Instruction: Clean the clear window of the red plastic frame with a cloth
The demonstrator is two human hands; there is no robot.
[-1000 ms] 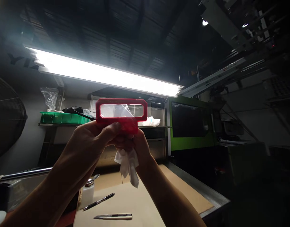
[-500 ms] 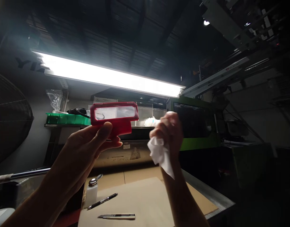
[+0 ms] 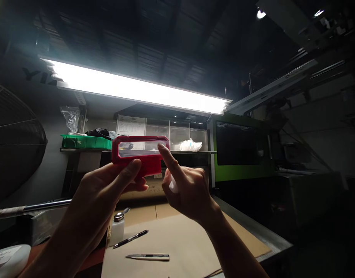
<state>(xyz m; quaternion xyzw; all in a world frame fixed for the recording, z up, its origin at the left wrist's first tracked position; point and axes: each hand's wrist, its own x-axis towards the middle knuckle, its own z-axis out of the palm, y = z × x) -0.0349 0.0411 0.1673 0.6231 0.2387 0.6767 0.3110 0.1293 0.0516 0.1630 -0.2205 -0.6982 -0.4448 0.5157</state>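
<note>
Two hands: raised above the table's near edge.
Left hand [image 3: 108, 183]: grips the red frame [image 3: 139, 154], lower than before.
Right hand [image 3: 189, 189]: returned; forefinger touches frame's right end, white cloth [image 3: 173, 187] now bunched in curled fingers.

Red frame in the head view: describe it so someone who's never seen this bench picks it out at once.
Look under the long strip light, above the cardboard-covered bench. The left hand holds the red frame up at shelf height, with the right hand's forefinger touching its right end. It is the only red thing raised: a flat rectangular rim with cut corners around a clear window, unlike the green tray behind it.
</note>
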